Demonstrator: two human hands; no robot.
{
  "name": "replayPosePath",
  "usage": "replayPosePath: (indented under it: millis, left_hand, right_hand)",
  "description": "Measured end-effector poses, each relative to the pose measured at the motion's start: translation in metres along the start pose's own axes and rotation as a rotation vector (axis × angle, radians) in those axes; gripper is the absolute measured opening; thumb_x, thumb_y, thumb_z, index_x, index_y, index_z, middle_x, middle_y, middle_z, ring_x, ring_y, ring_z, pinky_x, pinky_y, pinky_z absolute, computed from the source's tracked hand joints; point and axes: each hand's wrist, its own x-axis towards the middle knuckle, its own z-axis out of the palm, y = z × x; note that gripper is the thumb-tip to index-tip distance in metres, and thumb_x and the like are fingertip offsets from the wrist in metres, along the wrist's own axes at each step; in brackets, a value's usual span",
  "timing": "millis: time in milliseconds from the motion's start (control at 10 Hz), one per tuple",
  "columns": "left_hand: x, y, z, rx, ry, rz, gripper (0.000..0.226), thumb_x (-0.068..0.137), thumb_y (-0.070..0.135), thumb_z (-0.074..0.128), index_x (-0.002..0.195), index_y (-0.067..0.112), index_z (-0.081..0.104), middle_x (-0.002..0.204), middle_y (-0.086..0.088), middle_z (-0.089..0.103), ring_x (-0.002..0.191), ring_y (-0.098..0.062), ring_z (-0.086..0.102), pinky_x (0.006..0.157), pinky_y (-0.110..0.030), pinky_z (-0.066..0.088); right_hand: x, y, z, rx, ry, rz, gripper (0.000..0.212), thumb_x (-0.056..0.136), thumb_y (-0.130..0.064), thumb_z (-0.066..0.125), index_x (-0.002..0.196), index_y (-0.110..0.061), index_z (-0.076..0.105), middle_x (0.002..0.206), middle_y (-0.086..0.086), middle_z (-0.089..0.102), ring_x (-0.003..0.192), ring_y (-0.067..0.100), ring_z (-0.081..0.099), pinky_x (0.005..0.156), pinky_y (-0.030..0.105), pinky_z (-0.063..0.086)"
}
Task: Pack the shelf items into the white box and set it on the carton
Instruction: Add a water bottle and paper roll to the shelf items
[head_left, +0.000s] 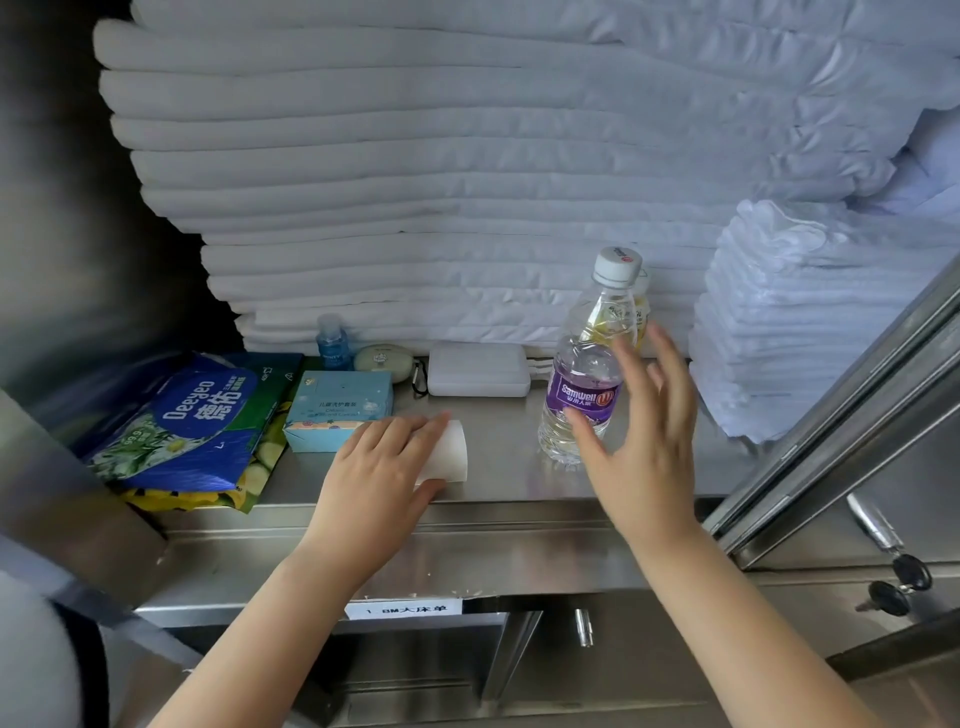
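On the steel shelf (498, 415) my left hand (379, 467) grips a small white object (451, 451) near the front edge, fingers over its top and thumb at its lower side. My right hand (644, 431) hovers with fingers spread just right of an upright clear water bottle (582, 374) with a purple label and white cap; it holds nothing. Behind that bottle stands a second bottle (643, 312), mostly hidden. A white plastic box (478, 370) lies at the back of the shelf. A light blue carton (337, 410) sits left of my left hand.
A blue wipes pack (192, 421) lies at the left on a green and yellow pack. A small blue bottle (331, 338) and a pale oval case (383, 357) stand at the back. Stacked white linen (415, 171) fills the rear; folded towels (789, 312) at right. Steel door frame (852, 415) with keys (898, 582) right.
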Motion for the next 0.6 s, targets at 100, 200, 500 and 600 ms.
replayPosePath:
  millis: [100, 200, 500, 600]
  left_hand:
    - [0.0, 0.0, -0.001, 0.001, 0.0, 0.0, 0.066, 0.066, 0.028, 0.083, 0.125, 0.011, 0.059, 0.104, -0.003, 0.064, 0.093, -0.027, 0.062, 0.086, -0.038, 0.049]
    - [0.0, 0.0, -0.002, -0.004, -0.009, -0.002, 0.066, 0.067, 0.027, 0.083, 0.126, 0.011, 0.058, 0.104, -0.003, 0.064, 0.093, -0.027, 0.062, 0.086, -0.038, 0.049]
    - [0.0, 0.0, -0.002, -0.006, -0.025, -0.006, 0.066, 0.067, 0.027, 0.082, 0.126, 0.01, 0.058, 0.104, -0.004, 0.064, 0.092, -0.028, 0.062, 0.085, -0.039, 0.049]
    - [0.001, 0.0, -0.002, -0.006, -0.025, -0.004, 0.066, 0.067, 0.027, 0.082, 0.126, 0.01, 0.058, 0.104, -0.005, 0.064, 0.092, -0.028, 0.062, 0.085, -0.04, 0.05]
  right_hand:
    - [-0.028, -0.003, 0.01, -0.105, -0.028, -0.152, 0.042, 0.086, -0.016, 0.068, 0.126, -0.017, 0.055, 0.138, 0.012, 0.035, 0.13, 0.029, 0.037, 0.11, 0.037, 0.031]
    - [-0.039, -0.003, 0.022, -0.121, -0.055, -0.06, 0.049, 0.082, -0.018, 0.071, 0.127, -0.017, 0.054, 0.14, 0.014, 0.029, 0.132, 0.029, 0.032, 0.111, 0.04, 0.031]
    - [-0.025, -0.002, 0.044, 0.004, 0.043, 0.166, 0.068, 0.073, -0.012, 0.079, 0.129, -0.017, 0.042, 0.144, 0.015, 0.015, 0.131, 0.037, 0.036, 0.095, 0.045, 0.049]
    - [-0.021, -0.001, 0.047, 0.045, 0.082, 0.21, 0.069, 0.071, -0.003, 0.078, 0.127, -0.015, 0.039, 0.143, 0.015, 0.016, 0.133, 0.036, 0.036, 0.09, 0.045, 0.052]
